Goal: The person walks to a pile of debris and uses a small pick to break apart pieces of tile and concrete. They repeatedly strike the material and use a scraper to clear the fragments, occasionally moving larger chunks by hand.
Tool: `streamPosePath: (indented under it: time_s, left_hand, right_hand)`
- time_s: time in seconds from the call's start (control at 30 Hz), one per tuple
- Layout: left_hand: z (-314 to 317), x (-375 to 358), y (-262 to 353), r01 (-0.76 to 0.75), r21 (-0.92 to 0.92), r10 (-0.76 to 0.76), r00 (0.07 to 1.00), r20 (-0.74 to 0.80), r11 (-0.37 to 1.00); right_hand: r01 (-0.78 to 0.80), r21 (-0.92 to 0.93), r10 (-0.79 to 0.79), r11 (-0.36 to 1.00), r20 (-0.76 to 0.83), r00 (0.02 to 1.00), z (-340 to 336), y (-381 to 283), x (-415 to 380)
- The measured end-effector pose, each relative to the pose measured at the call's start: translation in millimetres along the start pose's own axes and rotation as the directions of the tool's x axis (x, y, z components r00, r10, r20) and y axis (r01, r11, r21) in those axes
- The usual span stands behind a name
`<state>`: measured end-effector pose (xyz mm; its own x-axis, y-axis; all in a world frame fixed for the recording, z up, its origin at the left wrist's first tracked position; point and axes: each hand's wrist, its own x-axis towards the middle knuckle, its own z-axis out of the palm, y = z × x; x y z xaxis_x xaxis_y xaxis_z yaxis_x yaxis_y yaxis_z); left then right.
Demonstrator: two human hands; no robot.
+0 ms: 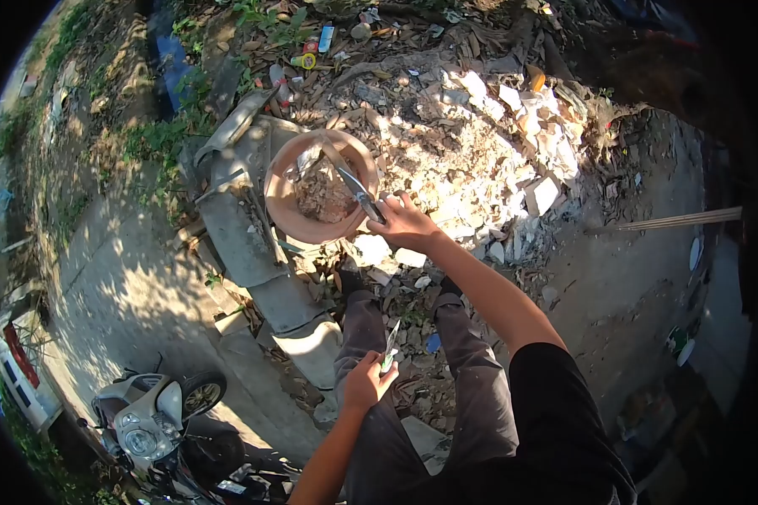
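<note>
A round tan tub [282,195] with a thick rim stands on the ground ahead, with brown crumbly bits in its bottom. My right hand [404,220] reaches to its right side, fingers closed round the dark handle of a long metal tool [360,195]. The tool's grey end lies over the tub's opening, against a flat tan strip [334,155] at the far rim. Lower down, above my thigh, my left hand [367,383] is closed round a small knife [390,353], its thin blade pointing up and a bit of green showing at the grip.
Sunlit pale chips and rubble [472,151] are heaped right of the tub. Grey concrete slabs [244,236] line its left. A motorcycle [147,433] is parked at the lower left. Thin sticks [682,220] jut in from the right. Litter and leaves lie beyond.
</note>
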<state>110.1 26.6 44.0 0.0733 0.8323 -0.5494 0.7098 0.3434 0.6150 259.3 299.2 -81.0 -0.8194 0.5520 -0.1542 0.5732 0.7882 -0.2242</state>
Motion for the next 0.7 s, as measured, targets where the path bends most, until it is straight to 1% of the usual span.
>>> streamPosePath:
  time_s: [0.03, 0.1, 0.13, 0.17, 0.2, 0.23, 0.3, 0.33, 0.4, 0.43, 0.47, 0.5, 0.53, 0.57, 0.63, 0.7]
  left_hand:
    - [0, 1, 2, -0.019, 0.003, 0.019, 1.0, 0.015, 1.0]
    - [1, 1, 2, 0.014, 0.013, -0.015, 0.999, 0.029, 1.0]
    - [0, 1, -1, 0.056, 0.026, -0.059, 0.991, 0.12, 0.998]
    - [1, 1, -2, 0.046, 0.028, -0.05, 0.989, 0.136, 0.999]
    - [3, 1, -3, 0.053, 0.025, -0.056, 0.989, 0.136, 0.998]
    - [5, 1, -4, 0.061, 0.022, -0.064, 0.989, 0.133, 0.998]
    - [4, 4, -1, 0.061, 0.017, -0.062, 0.986, 0.157, 0.998]
    - [4, 4, -1, 0.065, 0.01, -0.065, 0.985, 0.157, 0.998]
    - [2, 7, 1, 0.067, 0.01, -0.068, 0.984, 0.164, 0.998]
    - [2, 8, 2, 0.078, 0.014, -0.079, 0.981, 0.178, 0.997]
    - [2, 9, 3, 0.089, 0.018, -0.091, 0.977, 0.193, 0.996]
    - [2, 9, 4, 0.09, 0.025, -0.093, 0.975, 0.202, 0.996]
    - [2, 9, 6, 0.077, 0.054, -0.086, 0.977, 0.193, 0.996]
    - [3, 11, 6, 0.062, 0.083, -0.077, 0.98, 0.185, 0.995]
    - [4, 14, 4, 0.06, 0.074, -0.075, 0.971, 0.225, 0.995]
    - [4, 17, 2, 0.071, 0.072, -0.088, 0.961, 0.262, 0.995]
  right_hand:
    - [-0.023, -0.091, 0.01, 0.996, -0.138, 0.99, -1, -3, -6]
    - [-0.092, 0.2, 0.139, 0.976, -0.239, 0.961, -10, -10, -14]
    - [-0.084, 0.316, 0.184, 0.945, -0.303, 0.935, -15, -11, -21]
    - [-0.064, 0.428, 0.236, 0.902, -0.362, 0.902, -27, -12, -28]
    - [-0.137, 0.478, 0.322, 0.867, -0.33, 0.887, -44, -16, -36]
    - [-0.17, 0.547, 0.379, 0.819, -0.294, 0.878, -49, -16, -44]
    - [-0.186, 0.77, 0.518, 0.61, -0.21, 0.829, -62, -20, -59]
    - [-0.194, 0.773, 0.529, 0.604, -0.207, 0.823, -61, -22, -66]
    - [-0.059, 0.939, 0.747, 0.338, -0.23, 0.624, -54, -26, -76]
    - [0.111, 0.974, 0.83, 0.198, -0.227, 0.509, -39, -30, -80]
    - [0.119, 0.993, 0.866, 0.003, -0.063, 0.496, -39, -29, -84]
    - [0.132, 0.973, 0.869, -0.192, 0.106, 0.483, -39, -27, -92]
    - [-0.011, 0.976, 0.856, -0.219, 0.197, 0.478, -40, -22, -103]
    - [-0.084, 0.965, 0.845, -0.247, 0.257, 0.468, -51, -16, -109]
    - [-0.004, 0.953, 0.834, -0.302, 0.267, 0.483, -27, -7, -114]
    - [-0.057, 0.91, 0.806, -0.41, 0.39, 0.445, 14, 2, -112]
